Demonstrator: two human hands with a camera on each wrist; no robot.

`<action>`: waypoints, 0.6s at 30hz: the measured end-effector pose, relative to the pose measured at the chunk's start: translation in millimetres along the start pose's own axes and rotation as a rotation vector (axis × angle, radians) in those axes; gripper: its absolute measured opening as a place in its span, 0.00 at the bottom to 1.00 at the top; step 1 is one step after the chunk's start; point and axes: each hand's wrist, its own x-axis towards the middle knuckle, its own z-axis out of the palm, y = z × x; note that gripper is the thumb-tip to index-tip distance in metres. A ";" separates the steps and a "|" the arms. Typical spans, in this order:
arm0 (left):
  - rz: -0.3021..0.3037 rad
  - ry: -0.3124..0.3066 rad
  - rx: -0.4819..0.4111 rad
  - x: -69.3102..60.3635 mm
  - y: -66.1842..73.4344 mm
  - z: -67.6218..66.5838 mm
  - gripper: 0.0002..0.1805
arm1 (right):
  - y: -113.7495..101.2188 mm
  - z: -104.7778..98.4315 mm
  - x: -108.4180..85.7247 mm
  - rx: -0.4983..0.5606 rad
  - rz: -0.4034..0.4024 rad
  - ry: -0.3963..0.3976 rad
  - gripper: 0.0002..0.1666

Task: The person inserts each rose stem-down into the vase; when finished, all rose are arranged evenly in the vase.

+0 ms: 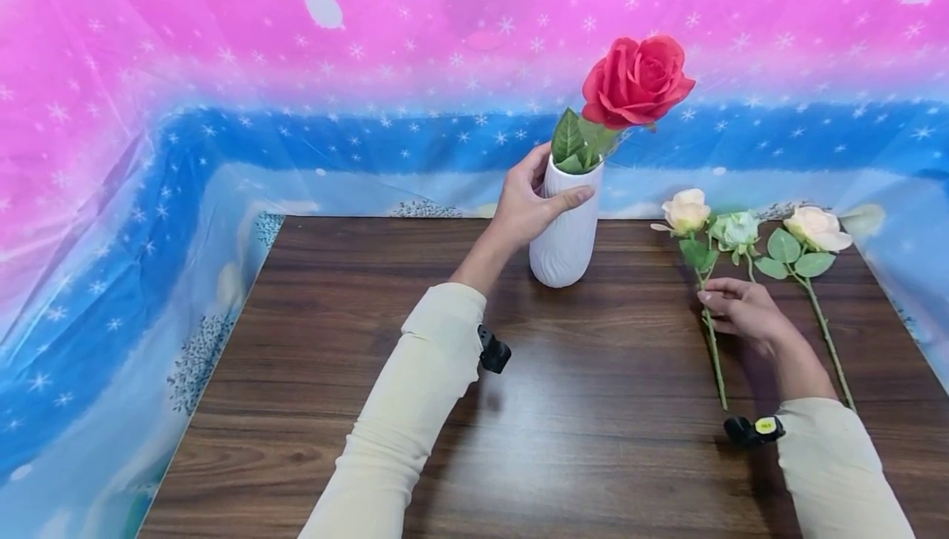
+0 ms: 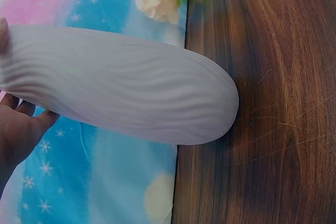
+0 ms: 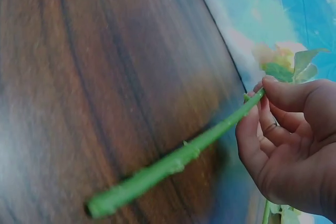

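Observation:
My left hand (image 1: 528, 201) grips a white ribbed vase (image 1: 565, 234) near its rim, thumb across the front. The vase stands near the back of the table, and a red rose (image 1: 638, 84) with green leaves rises from it, leaning right. In the left wrist view the vase's wavy side (image 2: 136, 87) fills the middle. On the right, my right hand (image 1: 749, 312) pinches the green stem (image 3: 173, 163) of a cream rose (image 1: 686, 212) between thumb and fingers. The flower's head points toward the back, its cut end toward me.
Beside the pinched flower are a pale green rose (image 1: 736, 231) and another cream rose (image 1: 817, 228), whose long stem passes right of my right hand. A dark wooden table (image 1: 334, 374) lies beneath. Behind it hangs a pink and blue snowflake cloth (image 1: 415, 69).

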 end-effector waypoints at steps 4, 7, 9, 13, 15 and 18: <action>0.001 -0.001 -0.005 0.5 0.2 0.1 0.40 | -6.1 1.3 -0.9 0.142 -0.032 -0.003 0.04; 0.003 -0.004 -0.004 0.8 0.0 -0.2 0.40 | -10.9 2.9 -3.2 0.259 -0.064 -0.003 0.04; 0.003 -0.005 -0.006 1.0 -0.2 -0.1 0.40 | -14.6 4.4 -4.6 0.319 -0.084 -0.002 0.05; 0.003 -0.006 -0.012 0.7 0.0 0.1 0.40 | -23.2 6.9 -7.2 0.386 -0.120 0.000 0.05; 0.001 -0.005 -0.015 0.4 0.3 0.4 0.40 | -27.7 8.0 -8.4 0.387 -0.135 0.004 0.06; 0.003 -0.005 -0.010 -0.2 0.6 0.5 0.40 | -34.2 9.7 -10.3 0.381 -0.151 0.014 0.08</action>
